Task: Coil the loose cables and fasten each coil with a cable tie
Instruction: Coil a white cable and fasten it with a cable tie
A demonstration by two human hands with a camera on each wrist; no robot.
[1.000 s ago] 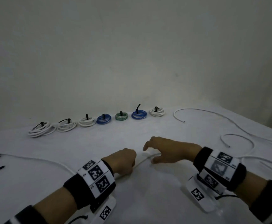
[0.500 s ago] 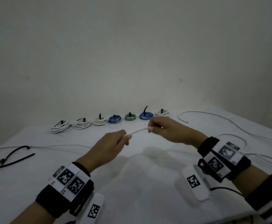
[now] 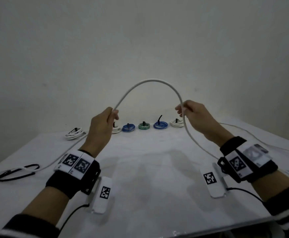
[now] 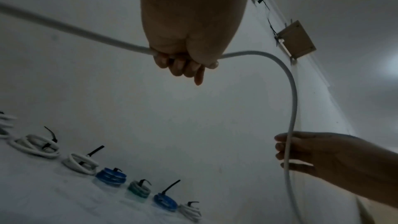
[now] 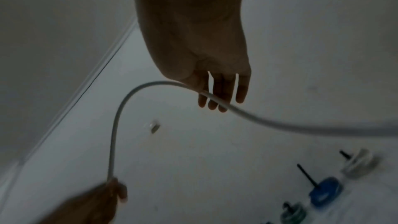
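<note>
While you hold the white cable [image 3: 150,81] up in an arch, the head view lists: left hand [image 3: 102,124] clenched round one leg of it, right hand [image 3: 195,115] pinching the other leg. From your left grip the cable drops behind the wrist to the table [image 3: 149,169]; from your right grip it runs down past the forearm. Beyond both grips, a row of finished coils [image 3: 143,126], each already tied: white, blue and green. Seven by my count, one half hidden behind your left hand. Loose black cable ties [image 3: 16,172] lie well outside your left wrist. More slack white cable lies outside your right arm; whether it is a separate piece, I cannot tell. Judged: most of the job done, this cable not yet looped.

Left wrist view: fingers [image 4: 181,67] curled tight on the cable, which leaves the grip on both sides and bends down to the right hand.

Right wrist view: cable caught between thumb and fingers [image 5: 217,94], fingers fairly straight; tied coils below, blurred.
</note>
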